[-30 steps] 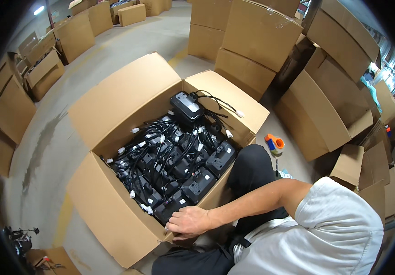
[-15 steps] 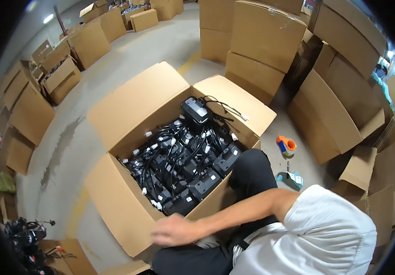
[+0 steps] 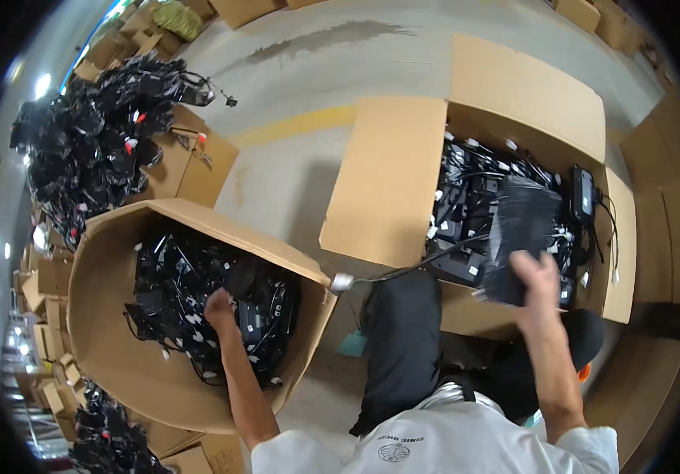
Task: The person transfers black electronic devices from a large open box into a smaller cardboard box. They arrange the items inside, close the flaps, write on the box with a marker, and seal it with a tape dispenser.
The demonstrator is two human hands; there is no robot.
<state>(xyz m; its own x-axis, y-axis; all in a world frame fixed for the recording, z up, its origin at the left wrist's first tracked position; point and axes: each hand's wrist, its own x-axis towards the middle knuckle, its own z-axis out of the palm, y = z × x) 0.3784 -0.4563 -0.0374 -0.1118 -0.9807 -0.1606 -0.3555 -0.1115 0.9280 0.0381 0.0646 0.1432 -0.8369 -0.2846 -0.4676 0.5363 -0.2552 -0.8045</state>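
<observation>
Concrete floor (bare between cartons) | left hand clenched on cables inside drum | right hand grasping black adapter above box

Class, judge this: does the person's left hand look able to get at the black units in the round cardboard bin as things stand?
Probably yes. The left hand is already down inside the round cardboard bin, among the black units; the bin is open-topped and nothing covers them.

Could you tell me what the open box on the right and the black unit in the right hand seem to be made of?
Open box: matte brown corrugated cardboard, judging by its flat creased flaps. Black unit in the right hand: probably moulded plastic with a dull sheen, though motion blur leaves this uncertain. Its trailing cable looks rubber-sheathed.
</observation>
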